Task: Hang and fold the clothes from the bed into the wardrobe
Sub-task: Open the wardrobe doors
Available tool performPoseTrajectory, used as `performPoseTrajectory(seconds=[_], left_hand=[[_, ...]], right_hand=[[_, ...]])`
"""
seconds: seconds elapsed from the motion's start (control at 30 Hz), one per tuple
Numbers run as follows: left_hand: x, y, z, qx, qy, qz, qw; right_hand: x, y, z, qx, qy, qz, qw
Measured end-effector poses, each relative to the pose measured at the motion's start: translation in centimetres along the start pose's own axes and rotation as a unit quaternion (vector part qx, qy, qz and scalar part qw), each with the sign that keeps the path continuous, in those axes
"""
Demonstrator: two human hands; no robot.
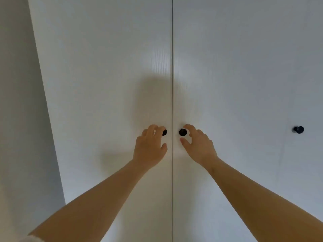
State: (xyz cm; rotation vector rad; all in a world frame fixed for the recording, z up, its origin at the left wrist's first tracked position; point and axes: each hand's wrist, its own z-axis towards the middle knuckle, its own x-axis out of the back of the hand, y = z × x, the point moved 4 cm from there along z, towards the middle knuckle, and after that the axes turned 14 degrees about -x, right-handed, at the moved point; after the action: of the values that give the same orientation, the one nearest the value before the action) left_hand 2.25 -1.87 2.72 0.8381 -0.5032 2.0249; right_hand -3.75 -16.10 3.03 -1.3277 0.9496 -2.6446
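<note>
Opening doors (104,67): L hand (150,145) over L knob (164,132) (grip unclear), R hand (199,145) loose beside R knob (183,132); next grasp 2 knobs, pull.

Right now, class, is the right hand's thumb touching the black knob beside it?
Apart. The head view shows bare white door between the thumb of the right hand and the knob.

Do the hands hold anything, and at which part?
The right hand holds nothing, open beside the right knob. The left hand partly covers the left knob; grip cannot be told.
</note>
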Motion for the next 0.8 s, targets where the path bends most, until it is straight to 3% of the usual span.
performPoseTrajectory(seconds=[0.2, 0.33, 0.6, 0.8], left_hand=[[-1.4, -2.3, 0.8, 0.067, 0.013, -0.078, 0.995], [-1.5, -2.2, 0.5, 0.076, 0.065, -0.124, 0.987], [-1.2, -1.9, -0.5, 0.094, 0.081, -0.22, 0.968], [-1.1, 0.9, -1.6, 0.101, 0.08, -0.401, 0.907]], right_hand=[[-2.1, -0.9, 2.2, -0.034, 0.004, 0.087, 0.996], [-2.2, -1.3, 2.2, -0.037, 0.028, 0.057, 0.997], [-1.0, -2.3, 1.2, -0.079, 0.055, 0.061, 0.993], [1.0, -1.0, -3.4, -0.072, 0.117, 0.146, 0.98]])
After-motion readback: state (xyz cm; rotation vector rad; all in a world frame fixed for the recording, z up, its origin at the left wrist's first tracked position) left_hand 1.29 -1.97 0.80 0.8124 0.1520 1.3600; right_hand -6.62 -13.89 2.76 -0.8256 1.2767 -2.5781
